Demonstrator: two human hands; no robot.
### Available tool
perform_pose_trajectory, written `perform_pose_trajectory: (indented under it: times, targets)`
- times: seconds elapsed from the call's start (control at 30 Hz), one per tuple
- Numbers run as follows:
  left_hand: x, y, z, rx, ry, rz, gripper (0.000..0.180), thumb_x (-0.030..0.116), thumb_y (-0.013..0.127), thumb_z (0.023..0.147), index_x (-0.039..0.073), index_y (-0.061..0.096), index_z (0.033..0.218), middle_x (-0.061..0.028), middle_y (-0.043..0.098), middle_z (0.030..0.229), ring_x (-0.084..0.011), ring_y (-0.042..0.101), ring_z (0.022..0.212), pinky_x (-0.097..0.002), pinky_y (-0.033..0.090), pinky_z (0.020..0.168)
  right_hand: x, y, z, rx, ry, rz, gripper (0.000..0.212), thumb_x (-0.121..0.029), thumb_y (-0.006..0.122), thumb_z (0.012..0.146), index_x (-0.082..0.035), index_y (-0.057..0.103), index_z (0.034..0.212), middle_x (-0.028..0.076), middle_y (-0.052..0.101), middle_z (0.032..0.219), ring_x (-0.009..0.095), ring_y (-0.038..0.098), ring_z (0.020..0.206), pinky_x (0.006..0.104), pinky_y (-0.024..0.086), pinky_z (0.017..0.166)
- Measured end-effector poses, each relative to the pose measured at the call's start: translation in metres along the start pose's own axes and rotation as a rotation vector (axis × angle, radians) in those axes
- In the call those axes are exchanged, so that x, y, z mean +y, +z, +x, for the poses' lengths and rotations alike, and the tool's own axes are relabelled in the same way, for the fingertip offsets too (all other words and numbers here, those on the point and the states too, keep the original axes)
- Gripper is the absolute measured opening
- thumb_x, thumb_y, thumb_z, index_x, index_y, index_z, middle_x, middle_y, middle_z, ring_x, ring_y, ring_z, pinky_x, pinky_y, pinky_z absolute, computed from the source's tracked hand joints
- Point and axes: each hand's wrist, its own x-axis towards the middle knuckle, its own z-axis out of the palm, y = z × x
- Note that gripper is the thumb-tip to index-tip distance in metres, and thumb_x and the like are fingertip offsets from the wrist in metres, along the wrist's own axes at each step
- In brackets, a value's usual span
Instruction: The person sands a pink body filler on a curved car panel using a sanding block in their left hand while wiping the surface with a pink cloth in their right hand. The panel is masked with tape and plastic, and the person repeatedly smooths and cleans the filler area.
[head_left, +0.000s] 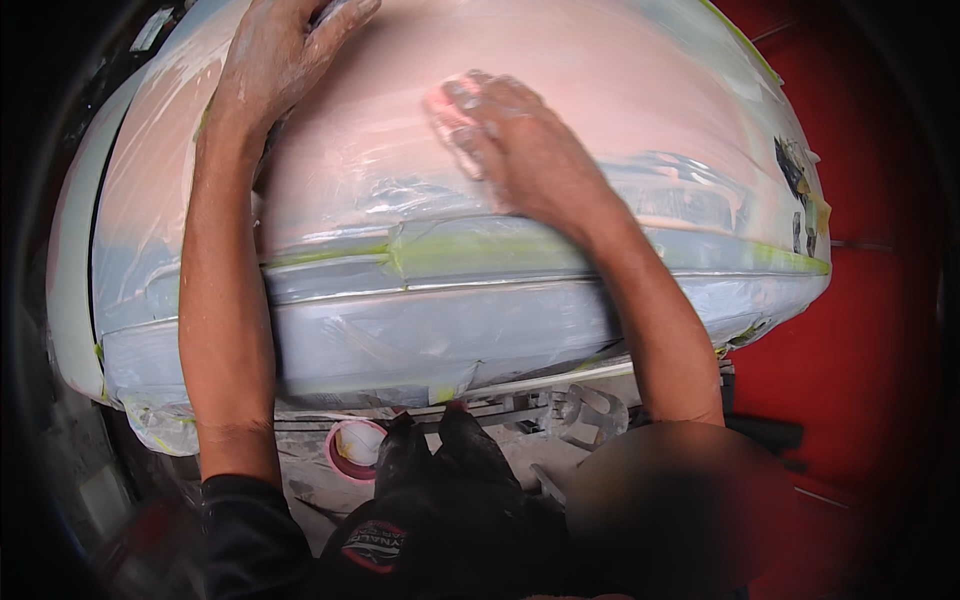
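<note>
A large rounded vehicle body panel (380,120) fills the upper view, patched in pale pink and grey-blue with wet-looking streaks. My right hand (525,150) presses a small pink pad (448,118) against its middle, fingers curled over it; both are slightly blurred. At the upper left, my left hand (280,55) leans on the panel with its thumb stretched away from the other fingers. Those fingertips are cut off by the top edge of the view. Whitish residue coats both hands.
Yellow-green tape (330,254) runs along a seam below my hands. A pink-rimmed bucket (338,463) with whitish contents stands on the floor near my feet. Behind it lies clutter, including a clear or metallic object (592,415). A red surface (850,330) spans the right side.
</note>
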Motion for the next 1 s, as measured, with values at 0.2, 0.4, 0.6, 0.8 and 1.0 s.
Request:
perform_pose_trajectory:
  times: [0.2, 0.4, 0.6, 0.8, 1.0]
  targets:
    - [0.008, -0.014, -0.005, 0.03, -0.101, -0.01, 0.054, 0.029, 0.068, 0.093, 0.008, 0.06, 0.143, -0.0257, 0.054, 0.145, -0.042, 0.049, 0.134, -0.0472, 0.038, 0.116, 0.086, -0.055, -0.059, 0.023, 0.331, -0.04, 0.044, -0.028, 0.053, 0.105, -0.007, 0.058, 0.144, 0.021, 0.054, 0.15, 0.038, 0.048, 0.141, 0.0436, 0.036, 0.12]
    - [-0.011, -0.002, 0.0, 0.03, 0.032, -0.04, 0.055, 0.029, 0.069, 0.093, 0.006, 0.06, 0.141, -0.0258, 0.057, 0.14, -0.0417, 0.051, 0.132, -0.0466, 0.04, 0.114, 0.24, -0.123, -0.17, 0.087, 0.814, -0.153, 0.046, -0.03, 0.05, 0.107, -0.002, 0.058, 0.143, 0.025, 0.057, 0.144, 0.037, 0.055, 0.135, 0.0398, 0.043, 0.113]
    - [0.007, -0.008, -0.004, -0.025, -0.052, -0.017, 0.056, 0.033, 0.069, 0.093, 0.006, 0.06, 0.142, -0.0253, 0.057, 0.14, -0.0413, 0.051, 0.131, -0.0466, 0.04, 0.114, 0.234, -0.121, -0.15, 0.193, 1.03, -0.046, 0.049, -0.035, 0.05, 0.107, -0.001, 0.059, 0.141, 0.027, 0.061, 0.139, 0.039, 0.058, 0.13, 0.0408, 0.043, 0.112]
    - [0.011, -0.012, -0.005, -0.035, -0.089, 0.003, 0.055, 0.033, 0.07, 0.094, 0.008, 0.06, 0.142, -0.0252, 0.053, 0.145, -0.0416, 0.048, 0.136, -0.0472, 0.038, 0.116, 0.079, -0.03, -0.025, -0.002, 0.306, -0.158, 0.046, -0.032, 0.052, 0.106, -0.009, 0.057, 0.145, 0.024, 0.049, 0.152, 0.041, 0.042, 0.144, 0.046, 0.033, 0.121]
    - [-0.002, -0.005, 0.005, 0.005, 0.015, -0.092, 0.054, 0.03, 0.07, 0.093, 0.009, 0.06, 0.142, -0.0248, 0.053, 0.147, -0.0418, 0.046, 0.138, -0.0476, 0.037, 0.117, -0.026, 0.04, 0.045, -0.015, -0.079, 0.002, 0.047, -0.029, 0.046, 0.107, 0.0, 0.055, 0.143, 0.026, 0.049, 0.15, 0.039, 0.041, 0.144, 0.0494, 0.025, 0.125]
